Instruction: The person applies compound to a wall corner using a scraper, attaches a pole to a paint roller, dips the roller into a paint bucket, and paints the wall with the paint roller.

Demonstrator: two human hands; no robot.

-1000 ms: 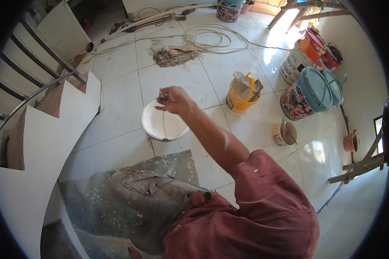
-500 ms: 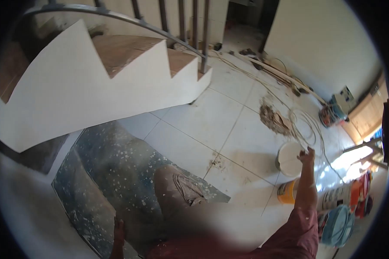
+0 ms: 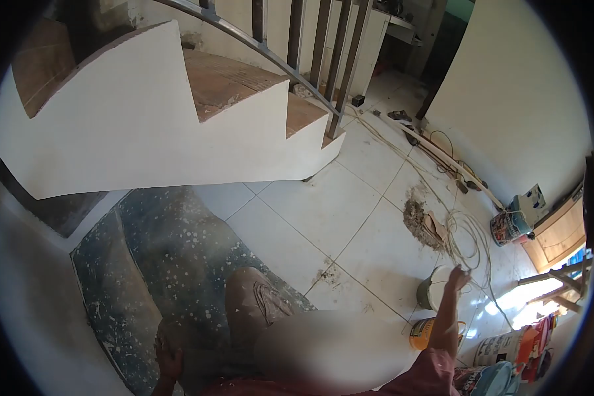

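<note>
My right hand (image 3: pixel 458 277) is stretched out to the right, its fingers curled at the rim of a white bucket (image 3: pixel 426 294). The bucket shows its side and part of its pale opening; what it holds is hard to make out. An orange-yellow bucket (image 3: pixel 421 334) stands just below it, partly behind my forearm. My left hand (image 3: pixel 169 360) lies at the lower left against my leg, fingers extended, with nothing visible in it. My bent knee (image 3: pixel 247 290) is over a dark, paint-spotted sheet (image 3: pixel 185 244).
A white staircase side (image 3: pixel 145 138) with a metal railing (image 3: pixel 264 49) rises at the upper left. Coiled hose (image 3: pixel 468 241) and a debris pile (image 3: pixel 419 221) lie on the tiles (image 3: pixel 336 198). Paint pails (image 3: pixel 498 350) line the lower right; another pail (image 3: pixel 508 228) stands by the wall.
My view has shifted, so the stairs and floor appear displaced. My right hand has gone from spread fingers over the white bucket to curled fingers at its rim. More of the bucket's side shows.
</note>
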